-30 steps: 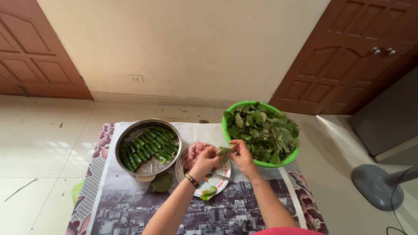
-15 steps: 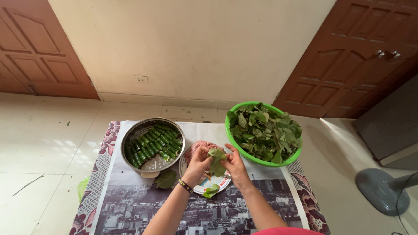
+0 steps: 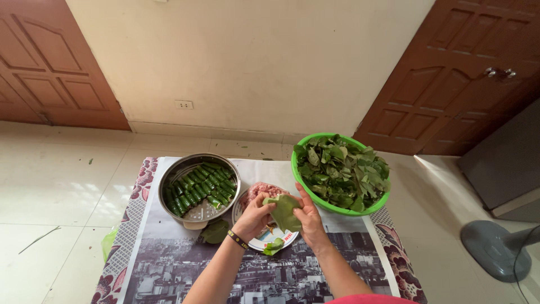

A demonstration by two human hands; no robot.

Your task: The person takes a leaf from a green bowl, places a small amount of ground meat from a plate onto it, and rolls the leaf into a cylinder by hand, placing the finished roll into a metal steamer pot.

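Both of my hands hold one green leaf (image 3: pixel 284 212) spread flat above a white plate (image 3: pixel 254 244). My left hand (image 3: pixel 254 217) pinches the leaf's left edge and my right hand (image 3: pixel 307 217) grips its right edge. On the plate lies a mound of pink minced meat (image 3: pixel 262 190), partly hidden behind the leaf. A steel pan (image 3: pixel 198 189) to the left holds several rolled green leaf parcels in rows. A green basin (image 3: pixel 340 170) heaped with loose leaves stands to the right.
Everything sits on a low table covered with a printed sheet (image 3: pixel 185 270) with floral borders. Loose leaves lie by the pan (image 3: pixel 215 231) and on the plate's front edge (image 3: pixel 274 246). A grey fan base (image 3: pixel 495 249) stands on the tiled floor at right. Brown doors flank the wall.
My hands have drawn a leaf from the basin side over to the plate and spread it open between them. The camera has tilted slightly.
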